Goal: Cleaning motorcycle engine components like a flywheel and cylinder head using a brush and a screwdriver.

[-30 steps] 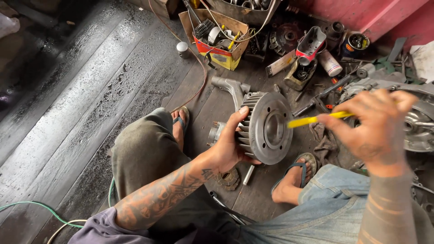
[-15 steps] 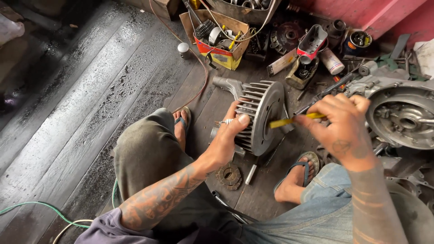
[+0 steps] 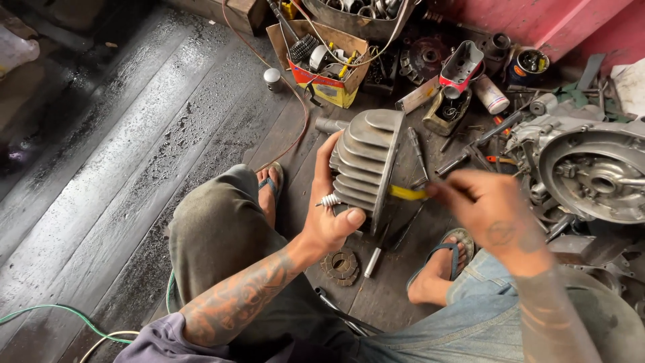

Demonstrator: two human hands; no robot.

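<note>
Finned engine cylinder [image 3: 363, 165] is held upright above the dark wooden floor [image 3: 134, 154], between the person's knees, with its fin edges turned toward the camera. Left hand [image 3: 332, 215] grips it from the left side: the forearm rises from the lower left, the wrist is bent back, the thumb presses against the lower fins and the fingers [image 3: 330, 151] wrap up around the far side, closed on the casting. Right hand [image 3: 487, 215] comes in from the lower right with the forearm angled upward; its fingers are pinched narrowly around a yellow-handled tool [image 3: 408, 193], whose tip meets the right edge of the cylinder. This hand is blurred, so individual finger positions cannot be told. A small gear-like disc [image 3: 340, 263] lies on the floor just below the left hand. An open engine crankcase [image 3: 594, 175] rests to the right, well apart from the cylinder
</note>
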